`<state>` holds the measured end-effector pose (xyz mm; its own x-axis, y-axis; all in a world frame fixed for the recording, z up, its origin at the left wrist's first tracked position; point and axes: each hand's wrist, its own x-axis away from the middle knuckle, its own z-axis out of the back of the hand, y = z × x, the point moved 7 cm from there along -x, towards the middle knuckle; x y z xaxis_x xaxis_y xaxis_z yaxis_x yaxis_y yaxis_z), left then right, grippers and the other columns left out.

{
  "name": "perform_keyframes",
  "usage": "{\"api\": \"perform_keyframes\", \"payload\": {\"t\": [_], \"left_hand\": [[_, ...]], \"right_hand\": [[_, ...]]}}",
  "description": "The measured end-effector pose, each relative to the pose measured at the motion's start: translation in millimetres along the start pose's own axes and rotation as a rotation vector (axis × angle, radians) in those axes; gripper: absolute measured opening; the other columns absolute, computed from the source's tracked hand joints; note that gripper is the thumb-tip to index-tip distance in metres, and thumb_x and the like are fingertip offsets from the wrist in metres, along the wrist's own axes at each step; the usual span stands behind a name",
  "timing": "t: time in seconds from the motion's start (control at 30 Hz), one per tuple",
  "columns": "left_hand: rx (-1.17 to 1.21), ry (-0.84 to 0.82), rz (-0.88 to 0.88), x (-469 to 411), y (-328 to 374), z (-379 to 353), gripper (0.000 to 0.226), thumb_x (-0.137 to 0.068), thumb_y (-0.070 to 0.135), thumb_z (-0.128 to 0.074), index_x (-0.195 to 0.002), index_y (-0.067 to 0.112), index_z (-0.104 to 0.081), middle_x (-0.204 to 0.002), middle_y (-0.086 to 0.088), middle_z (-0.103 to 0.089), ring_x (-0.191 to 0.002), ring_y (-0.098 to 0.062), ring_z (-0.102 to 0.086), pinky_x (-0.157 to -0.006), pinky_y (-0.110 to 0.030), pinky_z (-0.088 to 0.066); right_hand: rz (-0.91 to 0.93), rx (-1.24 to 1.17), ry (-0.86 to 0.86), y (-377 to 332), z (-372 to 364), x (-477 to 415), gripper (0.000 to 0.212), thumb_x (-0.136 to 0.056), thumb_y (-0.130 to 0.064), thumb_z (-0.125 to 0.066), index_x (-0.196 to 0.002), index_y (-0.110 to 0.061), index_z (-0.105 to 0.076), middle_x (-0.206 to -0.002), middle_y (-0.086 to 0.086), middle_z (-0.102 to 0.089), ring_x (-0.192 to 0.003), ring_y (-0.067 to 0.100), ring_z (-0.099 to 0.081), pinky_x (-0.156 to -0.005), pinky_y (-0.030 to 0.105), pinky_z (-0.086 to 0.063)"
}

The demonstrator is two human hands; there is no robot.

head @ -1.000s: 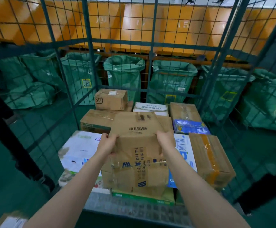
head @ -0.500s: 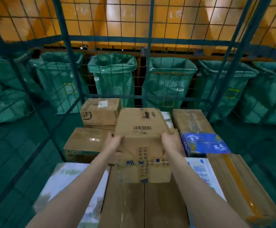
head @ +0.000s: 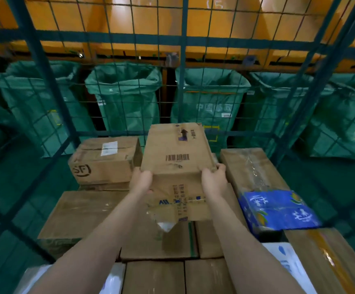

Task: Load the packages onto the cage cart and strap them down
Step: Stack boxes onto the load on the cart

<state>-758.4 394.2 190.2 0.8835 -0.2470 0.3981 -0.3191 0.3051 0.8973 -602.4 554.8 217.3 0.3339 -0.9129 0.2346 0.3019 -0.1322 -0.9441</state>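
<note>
A worn brown cardboard box (head: 176, 158) with a barcode and taped flaps is held above the other packages inside the cage cart (head: 185, 81). My left hand (head: 141, 181) grips its left side and my right hand (head: 213, 180) grips its right side, fingers curled round the edges. Below lie several brown boxes: one marked SF (head: 104, 160) at the back left, a large flat one (head: 81, 213) at the left, a long taped one (head: 250, 168) at the right. A blue printed package (head: 278, 209) lies at the right.
The cart's green wire mesh walls close in the back and both sides. Behind the mesh stand several green sacks (head: 123, 96) under orange chutes (head: 117, 18). A white package (head: 286, 259) and a box with yellow tape (head: 329, 257) lie at the near right.
Both hands have carried the box further into the cart, towards the back wall, and I have moved closer. The grip on its two sides is the same.
</note>
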Motion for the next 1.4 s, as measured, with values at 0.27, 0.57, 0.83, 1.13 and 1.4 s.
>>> {"api": "perform_keyframes", "payload": {"t": [0.27, 0.57, 0.83, 1.13, 1.4], "left_hand": [[-0.229, 0.025, -0.143, -101, 24, -63, 0.042, -0.098, 0.017, -0.037, -0.140, 0.016, -0.036, -0.135, -0.010, -0.048, -0.112, -0.030, -0.052, -0.092, -0.041, -0.049], [-0.352, -0.096, -0.178, -129, -12, -139, 0.058, -0.096, 0.027, -0.048, -0.149, 0.029, -0.023, -0.159, -0.002, 0.004, -0.142, -0.044, 0.009, -0.115, -0.045, 0.001], [-0.386, -0.065, -0.316, -135, -13, -133, 0.053, -0.092, 0.016, -0.051, -0.140, 0.036, -0.040, -0.159, 0.000, -0.004, -0.139, -0.050, 0.004, -0.116, -0.048, -0.006], [-0.273, -0.043, -0.376, -145, -3, -104, 0.051, -0.084, 0.002, -0.048, -0.119, 0.038, -0.057, -0.157, -0.010, -0.014, -0.145, -0.037, 0.001, -0.116, -0.047, 0.009], [-0.002, 0.097, -0.240, -156, -28, -82, 0.099, -0.077, 0.037, -0.069, -0.151, 0.026, -0.004, -0.157, -0.008, -0.006, -0.145, -0.026, -0.011, -0.116, -0.049, -0.017]], "right_hand": [[-0.039, -0.107, 0.158, 40, -44, -94, 0.033, -0.091, -0.021, -0.059, -0.119, -0.015, -0.043, -0.122, 0.009, -0.055, -0.106, 0.031, -0.057, -0.089, 0.046, -0.050], [-0.229, 0.181, -0.059, 69, -122, -141, 0.073, -0.084, -0.042, -0.063, -0.139, -0.004, -0.032, -0.142, 0.015, -0.040, -0.130, 0.033, -0.040, -0.102, 0.038, -0.038], [-0.198, 0.158, -0.076, 80, -136, -154, 0.065, -0.087, -0.029, -0.061, -0.139, -0.002, -0.033, -0.145, 0.016, -0.037, -0.129, 0.035, -0.040, -0.101, 0.039, -0.040], [-0.099, 0.164, -0.127, 67, -159, -126, 0.042, -0.095, -0.027, -0.047, -0.133, -0.010, -0.037, -0.140, 0.018, -0.036, -0.126, 0.035, -0.041, -0.098, 0.037, -0.036], [-0.052, 0.211, -0.119, 57, -154, -118, 0.055, -0.093, -0.038, -0.049, -0.133, -0.007, -0.028, -0.141, 0.017, -0.025, -0.128, 0.034, -0.031, -0.084, 0.035, -0.033]]}}
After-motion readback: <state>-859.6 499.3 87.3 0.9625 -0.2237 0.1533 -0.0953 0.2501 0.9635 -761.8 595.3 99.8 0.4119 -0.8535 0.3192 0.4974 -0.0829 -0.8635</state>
